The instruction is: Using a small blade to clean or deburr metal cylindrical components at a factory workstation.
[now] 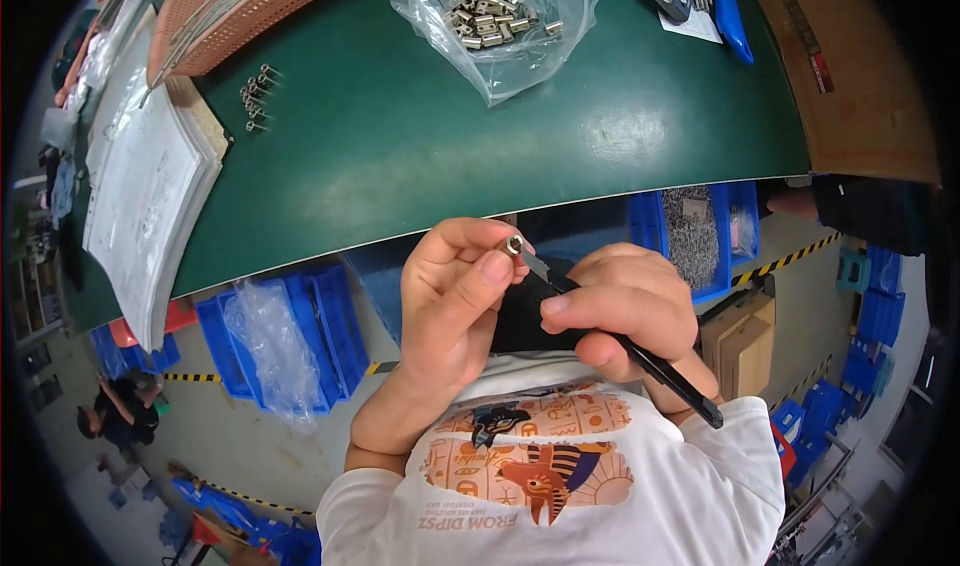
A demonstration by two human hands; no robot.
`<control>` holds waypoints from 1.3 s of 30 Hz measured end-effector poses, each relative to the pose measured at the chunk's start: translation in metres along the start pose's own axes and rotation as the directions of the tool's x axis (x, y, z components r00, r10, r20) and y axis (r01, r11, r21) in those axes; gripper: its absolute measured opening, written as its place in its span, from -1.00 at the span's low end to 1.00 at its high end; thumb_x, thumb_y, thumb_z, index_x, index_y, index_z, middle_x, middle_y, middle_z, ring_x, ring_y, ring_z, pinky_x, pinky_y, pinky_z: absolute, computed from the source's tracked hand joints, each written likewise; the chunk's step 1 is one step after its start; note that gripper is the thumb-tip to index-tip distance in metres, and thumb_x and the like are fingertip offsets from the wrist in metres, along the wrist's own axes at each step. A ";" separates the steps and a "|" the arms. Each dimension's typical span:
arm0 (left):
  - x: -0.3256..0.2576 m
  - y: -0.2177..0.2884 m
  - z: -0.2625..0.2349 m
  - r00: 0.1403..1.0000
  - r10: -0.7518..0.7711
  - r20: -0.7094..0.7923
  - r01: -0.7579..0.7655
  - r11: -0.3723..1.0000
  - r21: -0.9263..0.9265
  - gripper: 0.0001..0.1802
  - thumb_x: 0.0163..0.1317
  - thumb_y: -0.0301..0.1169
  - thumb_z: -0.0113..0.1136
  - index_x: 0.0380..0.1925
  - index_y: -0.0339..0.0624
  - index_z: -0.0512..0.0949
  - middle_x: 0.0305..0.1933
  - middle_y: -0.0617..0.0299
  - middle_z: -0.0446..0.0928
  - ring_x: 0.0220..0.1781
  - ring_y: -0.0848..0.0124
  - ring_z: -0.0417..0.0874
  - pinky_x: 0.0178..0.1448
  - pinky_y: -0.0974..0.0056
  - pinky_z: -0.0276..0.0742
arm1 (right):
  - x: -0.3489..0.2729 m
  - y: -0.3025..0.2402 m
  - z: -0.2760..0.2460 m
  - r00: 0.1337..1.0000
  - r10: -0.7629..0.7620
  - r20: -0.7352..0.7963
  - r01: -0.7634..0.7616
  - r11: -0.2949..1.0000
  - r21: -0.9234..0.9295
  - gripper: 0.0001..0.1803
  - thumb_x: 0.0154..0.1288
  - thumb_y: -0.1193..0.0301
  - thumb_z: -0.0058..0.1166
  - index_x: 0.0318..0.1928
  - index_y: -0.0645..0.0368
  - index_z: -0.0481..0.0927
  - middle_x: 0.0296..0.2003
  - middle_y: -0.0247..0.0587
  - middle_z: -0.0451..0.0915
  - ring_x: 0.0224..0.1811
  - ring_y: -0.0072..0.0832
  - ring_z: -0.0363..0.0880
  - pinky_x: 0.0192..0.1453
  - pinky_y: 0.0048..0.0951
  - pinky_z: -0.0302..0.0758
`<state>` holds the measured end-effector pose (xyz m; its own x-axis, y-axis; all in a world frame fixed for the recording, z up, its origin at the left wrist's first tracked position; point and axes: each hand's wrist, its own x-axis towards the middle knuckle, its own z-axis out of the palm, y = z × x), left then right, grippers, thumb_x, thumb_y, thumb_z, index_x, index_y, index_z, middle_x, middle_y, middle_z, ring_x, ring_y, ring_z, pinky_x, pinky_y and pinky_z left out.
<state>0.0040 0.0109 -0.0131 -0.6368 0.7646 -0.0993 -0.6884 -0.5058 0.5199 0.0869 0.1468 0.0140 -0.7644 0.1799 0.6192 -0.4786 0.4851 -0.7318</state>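
Observation:
Between the thumb and fingers of my left hand (pixel 448 306) is a small hollow metal fitting (pixel 514 245), its open end showing. My right hand (pixel 640 301) is closed around a black utility knife (pixel 668 373), whose handle points down to the right. The knife's blade (pixel 536 264) reaches the fitting, at or very near its rim. Both hands are in front of my body, just off the near edge of the green table (pixel 400 166). Beyond them on the table lies a clear plastic bag (pixel 505 78) with many similar metal fittings (pixel 490 24) inside.
Several small metal parts (pixel 256 96) lie at the table's left, near a stack of papers (pixel 150 196) and a pink perforated basket (pixel 240 26). A blue-handled tool (pixel 731 21) is at the far right. Blue bins (pixel 335 331) stand below the table edge. A person (pixel 125 408) is at far left.

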 end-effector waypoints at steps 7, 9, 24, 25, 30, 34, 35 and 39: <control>0.000 -0.002 0.000 1.000 0.021 -0.014 -0.020 0.999 0.030 -0.80 0.19 -0.59 0.12 -0.16 -0.31 0.46 -0.14 0.09 0.53 -0.11 0.43 0.57 0.02 0.38 0.48 | 0.002 0.002 0.002 0.999 0.041 -0.036 -0.041 0.999 0.016 -0.71 0.23 0.21 0.10 -0.33 0.21 0.62 -0.61 -0.30 0.53 -0.65 -0.45 0.51 -0.57 -0.49 0.38; -0.001 -0.002 0.000 0.999 0.022 -0.024 -0.021 0.999 0.030 -0.80 0.18 -0.61 0.12 -0.17 -0.31 0.46 -0.13 0.09 0.52 -0.11 0.43 0.57 0.03 0.37 0.48 | 0.003 0.003 0.000 1.000 -0.014 0.013 0.014 0.999 -0.046 -0.73 0.22 0.23 0.10 -0.33 0.20 0.62 -0.63 -0.31 0.51 -0.66 -0.46 0.50 -0.58 -0.50 0.38; 0.000 -0.001 0.002 0.995 0.101 -0.024 -0.098 0.991 0.096 -0.82 0.13 -0.69 0.13 -0.27 -0.26 0.49 -0.15 0.09 0.51 -0.12 0.42 0.54 0.02 0.36 0.46 | 0.003 0.002 0.001 0.989 -0.142 0.043 0.148 0.953 -0.263 -0.75 0.16 0.23 0.14 -0.33 0.18 0.62 -0.66 -0.35 0.44 -0.69 -0.51 0.44 -0.60 -0.56 0.39; 0.000 -0.001 0.002 0.995 0.099 -0.023 -0.096 0.989 0.116 -0.82 0.12 -0.69 0.13 -0.27 -0.26 0.49 -0.15 0.09 0.50 -0.12 0.42 0.54 0.01 0.36 0.45 | 0.003 0.004 0.002 0.989 -0.141 0.042 0.148 0.953 -0.264 -0.75 0.16 0.23 0.14 -0.33 0.18 0.62 -0.66 -0.35 0.44 -0.69 -0.51 0.44 -0.60 -0.56 0.39; -0.003 0.000 0.005 0.991 0.131 -0.025 -0.126 0.982 0.139 -0.80 0.12 -0.71 0.12 -0.26 -0.26 0.47 -0.14 0.10 0.49 -0.12 0.43 0.54 0.00 0.37 0.44 | 0.001 0.007 0.000 0.994 -0.105 0.032 0.109 0.952 -0.285 -0.74 0.16 0.23 0.14 -0.32 0.18 0.62 -0.65 -0.34 0.44 -0.68 -0.50 0.44 -0.60 -0.54 0.38; -0.001 -0.002 0.003 0.990 0.139 -0.017 -0.135 0.979 0.153 -0.79 0.11 -0.73 0.11 -0.26 -0.26 0.47 -0.14 0.08 0.48 -0.09 0.40 0.52 0.01 0.37 0.43 | 0.001 0.005 -0.003 0.995 -0.095 0.000 0.094 0.987 -0.133 -0.73 0.18 0.23 0.13 -0.31 0.19 0.62 -0.65 -0.33 0.45 -0.68 -0.48 0.45 -0.61 -0.52 0.37; -0.001 -0.002 0.003 0.990 0.142 -0.010 -0.139 0.979 0.149 -0.78 0.10 -0.73 0.11 -0.26 -0.25 0.47 -0.14 0.08 0.48 -0.08 0.39 0.52 0.01 0.36 0.43 | 0.002 0.005 -0.003 0.996 -0.093 0.015 0.094 0.989 -0.114 -0.74 0.18 0.23 0.12 -0.31 0.20 0.61 -0.65 -0.33 0.45 -0.68 -0.48 0.45 -0.61 -0.52 0.36; -0.002 -0.002 0.003 0.988 0.154 0.002 -0.152 0.971 0.182 -0.78 0.10 -0.74 0.11 -0.26 -0.26 0.47 -0.13 0.07 0.47 -0.06 0.37 0.51 0.02 0.34 0.43 | 0.002 0.005 -0.002 0.995 -0.098 0.028 0.101 0.989 -0.111 -0.74 0.19 0.24 0.13 -0.32 0.20 0.61 -0.64 -0.33 0.45 -0.69 -0.49 0.44 -0.62 -0.53 0.35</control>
<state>0.0078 0.0114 -0.0112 -0.7346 0.6783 -0.0158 -0.5087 -0.5352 0.6744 0.0834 0.1513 0.0124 -0.7255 0.1071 0.6798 -0.5025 0.5925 -0.6297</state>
